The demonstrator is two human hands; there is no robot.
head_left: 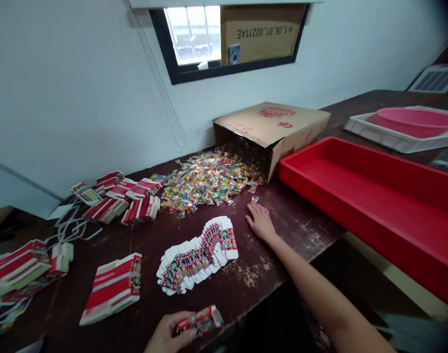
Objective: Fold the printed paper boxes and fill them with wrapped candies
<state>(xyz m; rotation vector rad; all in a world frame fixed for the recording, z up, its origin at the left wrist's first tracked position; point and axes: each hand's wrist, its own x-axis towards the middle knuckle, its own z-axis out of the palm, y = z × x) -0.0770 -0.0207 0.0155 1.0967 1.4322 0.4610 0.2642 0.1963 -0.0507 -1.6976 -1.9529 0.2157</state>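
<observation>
A brown cardboard carton with red print (pixel 283 120) lies on its side on the dark brown, scuffed wooden tabletop (pixel 293 230), small candies in shiny clear wrappers (pixel 209 176) heaped in its open mouth and spilling out. Just beside it stands a long, smooth red plastic tray (pixel 374 206) with raised walls; farther back, a shallow white plastic tray (pixel 396 139) carries a round pink basin (pixel 418 117).

The left hand (pixel 172 333) has its grip clamped on a small red printed card box (pixel 200 321) at the tabletop's near edge. The right hand (pixel 261 223) rests with fingers extended and slightly apart, one wrapped candy (pixel 255 199) at the fingertips; whether they touch it cannot be told.

Between the hands, flat white-and-red printed cartons (pixel 198 257) overlap in a curved fan. Leftward lie squared stacks of red-and-white folded card (pixel 113 284).
</observation>
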